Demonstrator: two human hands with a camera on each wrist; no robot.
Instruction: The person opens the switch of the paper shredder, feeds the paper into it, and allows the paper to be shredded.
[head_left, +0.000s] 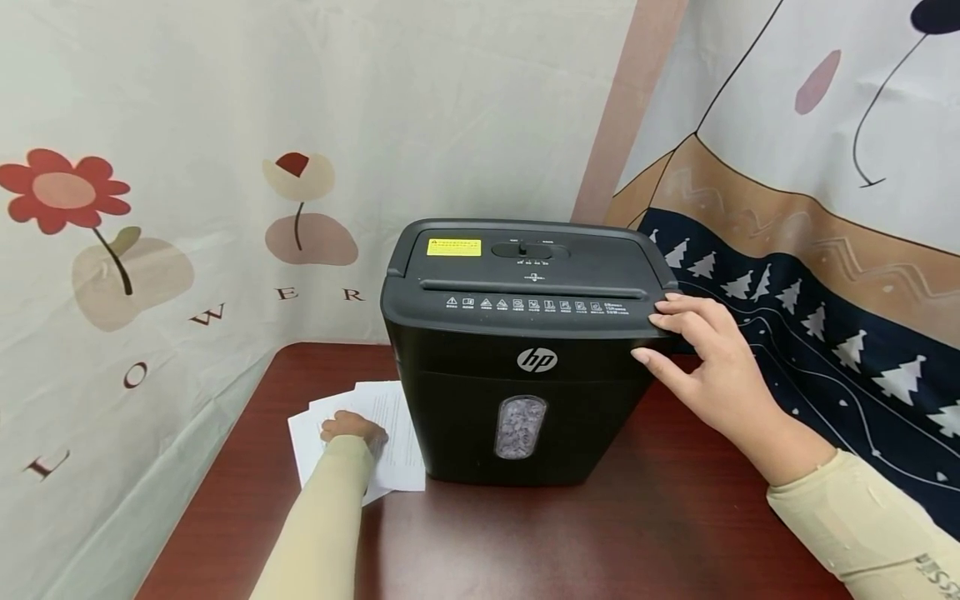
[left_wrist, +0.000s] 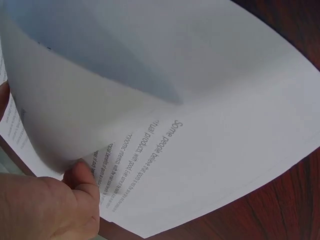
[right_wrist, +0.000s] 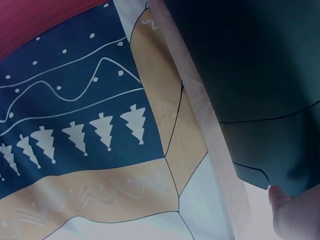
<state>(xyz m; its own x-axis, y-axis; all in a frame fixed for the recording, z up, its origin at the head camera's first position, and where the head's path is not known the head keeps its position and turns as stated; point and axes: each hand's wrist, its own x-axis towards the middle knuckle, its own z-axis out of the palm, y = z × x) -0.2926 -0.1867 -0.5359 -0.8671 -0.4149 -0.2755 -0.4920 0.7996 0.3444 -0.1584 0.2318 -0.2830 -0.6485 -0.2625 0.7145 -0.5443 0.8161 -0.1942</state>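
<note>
A black HP paper shredder (head_left: 457,400) stands upright on the table, its feed slot (head_left: 532,289) along the top and shredded paper showing through its front window (head_left: 521,427). At its left side lie several printed sheets (head_left: 401,437). My left hand (head_left: 352,427) is over them. The left wrist view shows this hand (left_wrist: 55,205) pinching the edge of a sheet (left_wrist: 55,110) that curls up off the printed page below. My right hand (head_left: 712,358) rests on the shredder's right top corner, fingers over the rim and thumb at the front.
The shredder stands on a dark red wooden table (head_left: 487,542). Behind hangs a pale curtain (head_left: 450,108) with flower prints and letters. To the right is a patterned cloth (head_left: 810,367) with trees on navy.
</note>
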